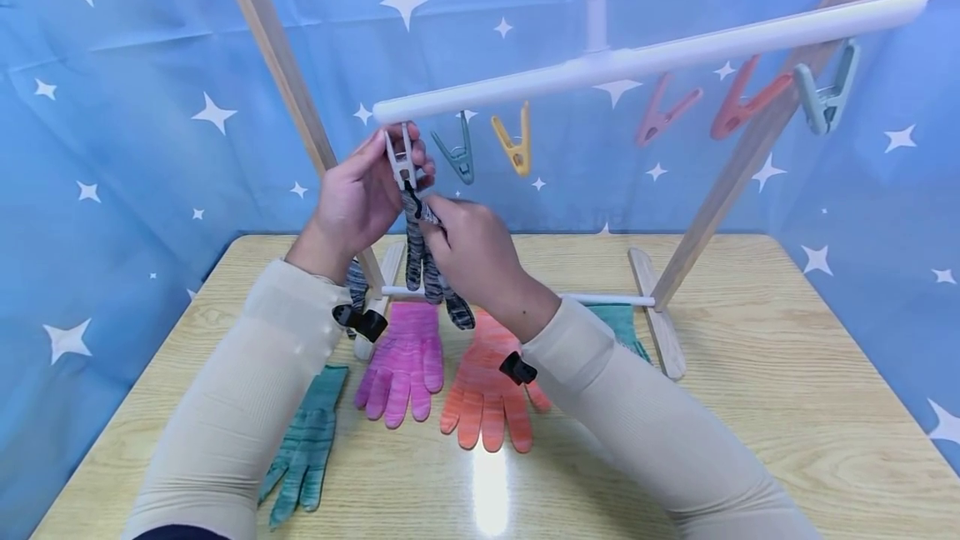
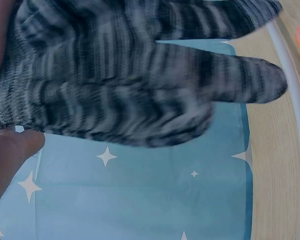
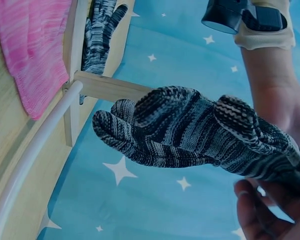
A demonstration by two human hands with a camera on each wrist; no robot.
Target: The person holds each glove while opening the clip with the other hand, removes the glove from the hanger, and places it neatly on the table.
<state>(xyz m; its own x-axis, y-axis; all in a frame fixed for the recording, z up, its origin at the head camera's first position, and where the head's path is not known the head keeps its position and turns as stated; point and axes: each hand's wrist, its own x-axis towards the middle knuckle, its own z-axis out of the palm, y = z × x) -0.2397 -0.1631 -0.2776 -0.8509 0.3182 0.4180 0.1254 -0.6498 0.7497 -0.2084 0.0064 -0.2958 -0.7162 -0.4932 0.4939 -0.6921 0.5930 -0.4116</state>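
Observation:
Under the left end of the white hanger bar, my left hand pinches a grey clothespin between thumb and fingers. The clothespin's jaws are at the cuff of a black-and-grey knit glove. Just below, my right hand grips the same glove near its cuff, and the glove's fingers hang down. In the left wrist view the glove fills the upper part. The right wrist view shows my right hand's fingers at the cuff end; whether the jaws have bitten the cuff is hard to tell.
Along the bar hang green, yellow, pink, red and teal clothespins. Below lie pink, orange and green gloves, another green glove, and a second black-and-grey glove by the wooden stand.

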